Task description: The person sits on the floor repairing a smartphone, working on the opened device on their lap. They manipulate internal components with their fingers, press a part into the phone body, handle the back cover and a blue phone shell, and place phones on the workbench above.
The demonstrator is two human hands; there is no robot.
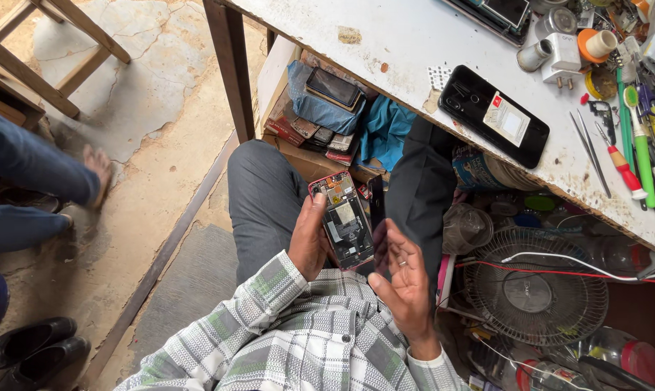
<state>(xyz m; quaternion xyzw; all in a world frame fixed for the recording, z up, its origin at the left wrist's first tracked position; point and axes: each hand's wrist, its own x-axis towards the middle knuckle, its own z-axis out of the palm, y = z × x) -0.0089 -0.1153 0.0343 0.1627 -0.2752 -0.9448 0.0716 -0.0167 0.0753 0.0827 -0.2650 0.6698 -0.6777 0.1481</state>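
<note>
My left hand (309, 242) grips an opened phone (344, 221) with a red frame, its boards and battery exposed, held above my lap. My right hand (407, 284), wearing a ring, hovers just right of the phone with palm up and fingers apart. A thin dark panel (377, 206) stands edge-on between the phone and that hand; I cannot tell whether the fingers touch it. On the white worktable (400, 36) lies a black phone (494, 116), face down.
Screwdrivers, tweezers (591, 148) and plugs crowd the table's right end. Under the table sit a box of old phones (320, 116), blue cloth, a fan grille (534, 289) and cables. Another person's legs (30, 174) and black shoes (27, 347) are on the left floor.
</note>
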